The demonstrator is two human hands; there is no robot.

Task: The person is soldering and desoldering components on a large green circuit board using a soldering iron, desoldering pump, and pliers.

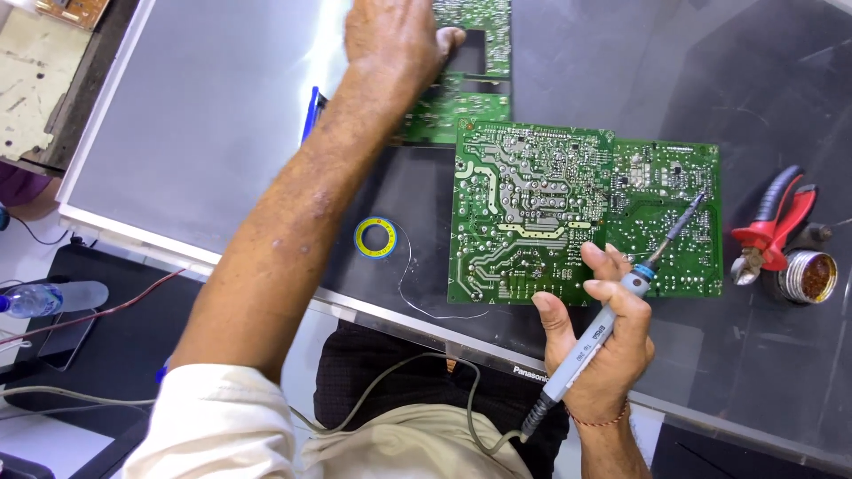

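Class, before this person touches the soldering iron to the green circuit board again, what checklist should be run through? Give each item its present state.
1. Soldering iron gripped firmly in right hand: ok.
2. Tip over large circuit board: ok.
3. Left hand away from tip, resting on the farther board: ok.
4. Solder wire within reach: ok.
5. Tip hot and clean: cannot tell.
6. Pliers clear of the boards: ok.

My left arm carries a cream sleeve (209,417) rolled above the elbow. My right wrist wears a thin red thread band (602,420). Dark trousers (382,372) cover my lap; both forearms are bare.
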